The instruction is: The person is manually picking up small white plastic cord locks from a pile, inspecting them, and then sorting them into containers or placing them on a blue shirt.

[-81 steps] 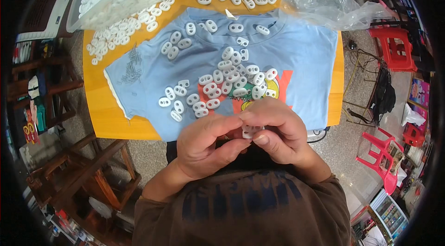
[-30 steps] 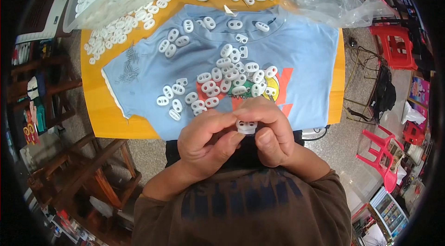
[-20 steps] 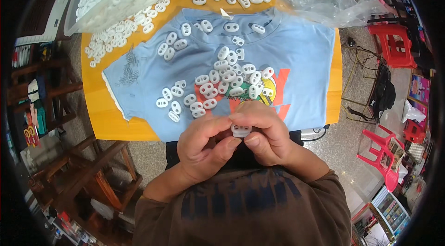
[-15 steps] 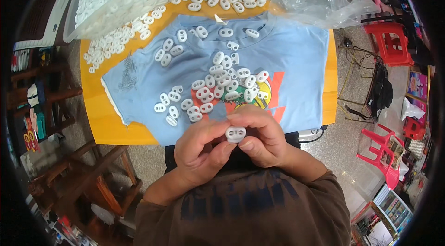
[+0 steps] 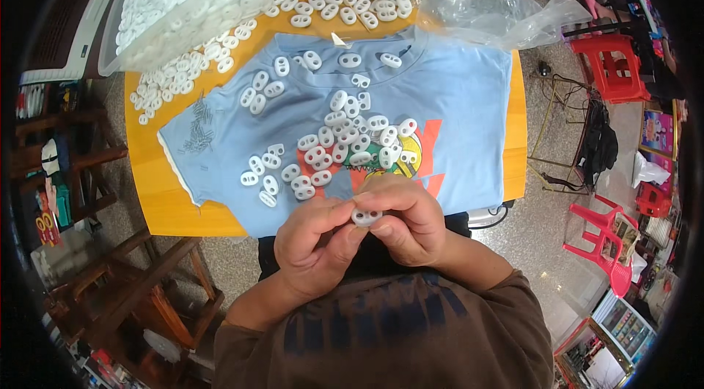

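Speckled floor (image 5: pixel 233 264); red plastic stool (image 5: pixel 632 81) right; left, wooden chair (image 5: pixel 170 312) perhaps

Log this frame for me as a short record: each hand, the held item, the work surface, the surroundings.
Left hand: thumb and fingers pinch the left side of the held piece
Right hand: thumb and fingers pinch its right side
Held item: white oval piece with two holes, in front of the chest
Work surface: yellow-orange table with a light-blue T-shirt spread over it
On the shirt: scattered white pieces; thin grey bits on the left sleeve
Far side: clear bin of white pieces, left; clear plastic bag, right
Floor, right: red stool
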`<state>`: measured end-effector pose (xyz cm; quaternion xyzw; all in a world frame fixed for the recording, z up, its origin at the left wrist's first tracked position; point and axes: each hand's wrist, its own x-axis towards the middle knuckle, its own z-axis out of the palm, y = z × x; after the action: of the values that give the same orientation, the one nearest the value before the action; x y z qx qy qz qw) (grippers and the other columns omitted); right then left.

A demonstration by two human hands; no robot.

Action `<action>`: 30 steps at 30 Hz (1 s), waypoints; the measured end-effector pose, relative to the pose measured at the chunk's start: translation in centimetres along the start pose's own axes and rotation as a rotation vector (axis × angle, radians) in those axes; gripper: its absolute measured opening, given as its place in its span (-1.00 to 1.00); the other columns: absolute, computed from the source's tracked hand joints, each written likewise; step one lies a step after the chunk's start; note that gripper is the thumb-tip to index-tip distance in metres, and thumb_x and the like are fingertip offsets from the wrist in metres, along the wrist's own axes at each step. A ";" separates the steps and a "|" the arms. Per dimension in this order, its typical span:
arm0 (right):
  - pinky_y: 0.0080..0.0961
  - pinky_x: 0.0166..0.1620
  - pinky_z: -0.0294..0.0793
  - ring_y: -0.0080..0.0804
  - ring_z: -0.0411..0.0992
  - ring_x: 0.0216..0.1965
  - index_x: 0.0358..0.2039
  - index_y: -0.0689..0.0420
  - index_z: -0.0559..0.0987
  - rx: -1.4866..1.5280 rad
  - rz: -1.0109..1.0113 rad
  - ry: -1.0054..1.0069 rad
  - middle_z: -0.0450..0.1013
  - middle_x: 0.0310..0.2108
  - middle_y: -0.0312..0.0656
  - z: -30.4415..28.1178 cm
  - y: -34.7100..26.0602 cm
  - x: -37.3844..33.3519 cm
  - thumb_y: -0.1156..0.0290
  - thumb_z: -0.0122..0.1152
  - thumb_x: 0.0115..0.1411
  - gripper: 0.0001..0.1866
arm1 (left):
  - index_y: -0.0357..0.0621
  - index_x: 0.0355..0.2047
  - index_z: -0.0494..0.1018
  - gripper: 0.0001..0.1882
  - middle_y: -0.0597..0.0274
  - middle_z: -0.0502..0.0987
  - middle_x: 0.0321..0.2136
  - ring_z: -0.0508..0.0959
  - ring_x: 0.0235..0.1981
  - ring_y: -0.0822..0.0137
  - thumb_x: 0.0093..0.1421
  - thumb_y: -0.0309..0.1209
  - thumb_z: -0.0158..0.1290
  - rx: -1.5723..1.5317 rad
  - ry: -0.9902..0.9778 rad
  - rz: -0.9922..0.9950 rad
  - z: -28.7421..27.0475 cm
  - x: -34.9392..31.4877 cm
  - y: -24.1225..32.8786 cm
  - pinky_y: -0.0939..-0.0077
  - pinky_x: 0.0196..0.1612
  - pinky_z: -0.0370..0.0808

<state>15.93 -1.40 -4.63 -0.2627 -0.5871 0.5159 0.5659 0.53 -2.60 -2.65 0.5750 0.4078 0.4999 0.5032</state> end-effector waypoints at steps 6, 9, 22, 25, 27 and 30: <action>-0.47 -0.26 0.34 -0.35 0.37 -0.35 -0.09 0.25 0.37 -0.047 0.005 0.011 0.39 -0.21 -0.13 0.1 -0.1 0.3 0.52 0.06 0.15 -0.71 | -0.25 -0.21 0.41 -0.75 0.17 0.50 -0.42 0.45 -0.51 0.41 0.06 -0.54 0.11 0.044 -0.022 0.001 -0.3 0.3 -0.1 0.61 -0.45 0.37; -0.48 -0.25 0.34 -0.35 0.37 -0.34 -0.10 0.25 0.37 -0.030 0.021 0.009 0.40 -0.20 -0.13 0.2 -0.2 0.3 0.55 0.06 0.14 -0.71 | -0.25 -0.21 0.41 -0.74 0.17 0.49 -0.43 0.44 -0.52 0.42 0.06 -0.55 0.11 0.029 -0.004 0.014 -0.4 0.2 -0.2 0.61 -0.46 0.36; -0.43 -0.09 0.36 -0.32 0.41 -0.14 -0.22 0.22 0.45 0.190 0.244 0.009 0.44 -0.19 -0.08 -0.3 -1.6 1.2 0.63 0.07 0.11 -0.81 | -0.18 -0.30 0.41 -0.68 0.25 0.42 -0.50 0.38 -0.60 0.36 -0.14 -0.56 0.16 0.574 -0.184 0.562 -2.1 2.7 0.9 0.48 -0.51 0.35; -0.44 -0.03 0.34 -0.32 0.40 -0.09 -0.23 0.23 0.45 0.339 0.286 -0.025 0.44 -0.17 -0.08 -0.5 -1.8 1.3 0.67 0.03 0.11 -0.81 | -0.14 -0.29 0.42 -0.68 0.30 0.39 -0.47 0.37 -0.55 0.40 -0.12 -0.51 0.15 0.677 -0.163 0.724 -2.3 2.4 0.9 0.49 -0.49 0.35; -0.45 -0.01 0.33 -0.33 0.40 -0.08 -0.25 0.23 0.47 0.385 0.315 -0.019 0.44 -0.17 -0.09 -0.5 -2.0 1.4 0.68 0.00 0.12 -0.82 | -0.12 -0.28 0.41 -0.70 0.32 0.38 -0.45 0.37 -0.52 0.41 -0.09 -0.49 0.14 0.726 -0.157 0.773 -2.4 2.4 0.9 0.51 -0.48 0.34; -0.45 -0.01 0.33 -0.32 0.40 -0.08 -0.27 0.23 0.47 0.384 0.306 -0.034 0.44 -0.17 -0.08 -0.6 -1.7 1.4 0.69 0.00 0.11 -0.82 | -0.11 -0.29 0.41 -0.74 0.32 0.37 -0.44 0.37 -0.50 0.42 -0.05 -0.49 0.10 0.768 -0.168 0.790 -2.5 2.5 1.1 0.53 -0.47 0.33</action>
<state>16.65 -0.54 -2.62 -0.2274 -0.4411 0.7020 0.5107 -1.55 0.07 -1.20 0.8641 0.2726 0.4184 0.0626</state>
